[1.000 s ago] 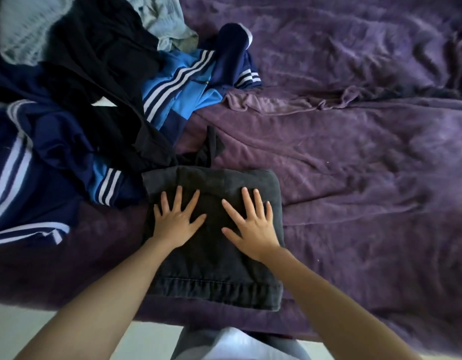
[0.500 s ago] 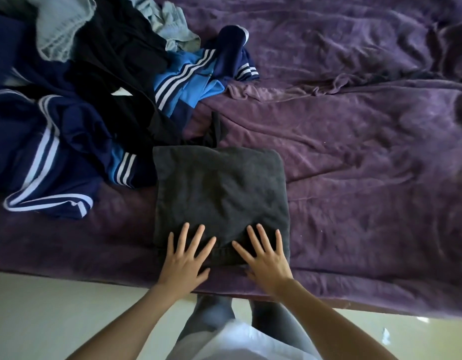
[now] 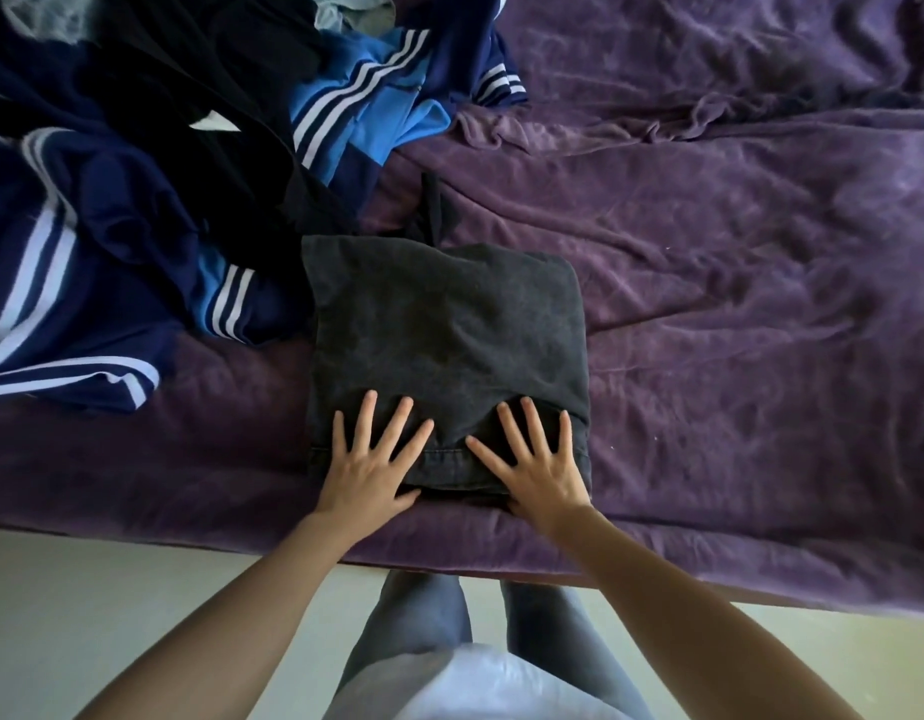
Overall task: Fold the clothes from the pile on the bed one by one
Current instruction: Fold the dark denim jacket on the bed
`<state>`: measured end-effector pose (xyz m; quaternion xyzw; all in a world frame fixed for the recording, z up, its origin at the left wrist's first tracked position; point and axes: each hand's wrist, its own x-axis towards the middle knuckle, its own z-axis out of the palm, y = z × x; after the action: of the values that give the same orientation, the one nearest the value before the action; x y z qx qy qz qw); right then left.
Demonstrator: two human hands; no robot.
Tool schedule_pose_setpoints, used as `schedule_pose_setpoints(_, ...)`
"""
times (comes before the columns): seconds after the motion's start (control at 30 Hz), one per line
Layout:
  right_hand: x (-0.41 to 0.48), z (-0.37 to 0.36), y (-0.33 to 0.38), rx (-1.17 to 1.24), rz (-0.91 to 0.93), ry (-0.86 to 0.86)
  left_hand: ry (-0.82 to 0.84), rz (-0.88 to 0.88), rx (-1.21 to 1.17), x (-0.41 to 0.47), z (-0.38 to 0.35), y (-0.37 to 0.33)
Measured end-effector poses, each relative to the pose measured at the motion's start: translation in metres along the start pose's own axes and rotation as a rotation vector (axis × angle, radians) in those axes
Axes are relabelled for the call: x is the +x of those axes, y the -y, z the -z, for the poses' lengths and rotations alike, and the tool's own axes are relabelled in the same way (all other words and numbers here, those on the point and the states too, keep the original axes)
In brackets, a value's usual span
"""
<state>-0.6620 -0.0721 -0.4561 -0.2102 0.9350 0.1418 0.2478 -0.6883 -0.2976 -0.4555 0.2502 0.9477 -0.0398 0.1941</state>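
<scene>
A dark grey garment [image 3: 444, 330], folded into a square, lies on the purple bed cover [image 3: 735, 314] near the bed's front edge. My left hand [image 3: 369, 457] rests flat on its near left corner, fingers spread. On the near right corner my right hand [image 3: 535, 459] lies flat too, fingers apart. Neither hand grips cloth. The pile of unfolded clothes [image 3: 138, 163] fills the upper left: navy and blue pieces with white stripes, a black garment, something pale grey at the top.
The purple cover stretches wrinkled to the right and far side. The bed's front edge [image 3: 657, 579] runs below my hands, with pale floor [image 3: 86, 615] beneath. My legs stand against the bed.
Both hands slid from the middle of the folded garment down to its near hem, staying flat. The view shifted back, so floor and legs came into sight.
</scene>
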Motion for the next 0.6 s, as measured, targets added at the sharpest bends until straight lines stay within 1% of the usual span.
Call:
schedule_pose_setpoints(0.13, 0.002, 0.02, -0.001, -0.028, -0.029, -0.084, 0.02, -0.039, 0.0, 0.008, 0.005, 0.005)
schedule_pose_setpoints(0.23, 0.006, 0.022, -0.01, -0.015, 0.0, -0.262, 0.034, -0.038, -0.042, 0.01, 0.011, 0.011)
schedule_pose_setpoints(0.3, 0.007, 0.031, -0.021, 0.042, 0.009, -0.344, 0.082, -0.046, -0.031, 0.014, 0.01, 0.015)
schedule_pose_setpoints(0.33, 0.01, 0.037, -0.028, 0.084, 0.024, -0.38, 0.061, -0.054, -0.027, 0.017, 0.003, 0.017)
schedule_pose_setpoints(0.37, 0.012, 0.045, -0.035, 0.127, 0.044, -0.411, 0.074, -0.024, -0.029, 0.018, 0.002, 0.016)
schedule_pose_setpoints(0.5, 0.016, 0.071, -0.048, 0.248, 0.075, -0.43, 0.095, 0.111, -0.052, 0.022, 0.03, 0.006)
schedule_pose_setpoints(0.53, 0.015, 0.075, -0.05, 0.256, 0.078, -0.435, 0.087, 0.102, -0.055, 0.023, 0.037, 0.005)
schedule_pose_setpoints(0.6, 0.012, 0.081, -0.053, 0.249, 0.086, -0.441, 0.068, 0.029, -0.034, 0.024, 0.047, 0.009)
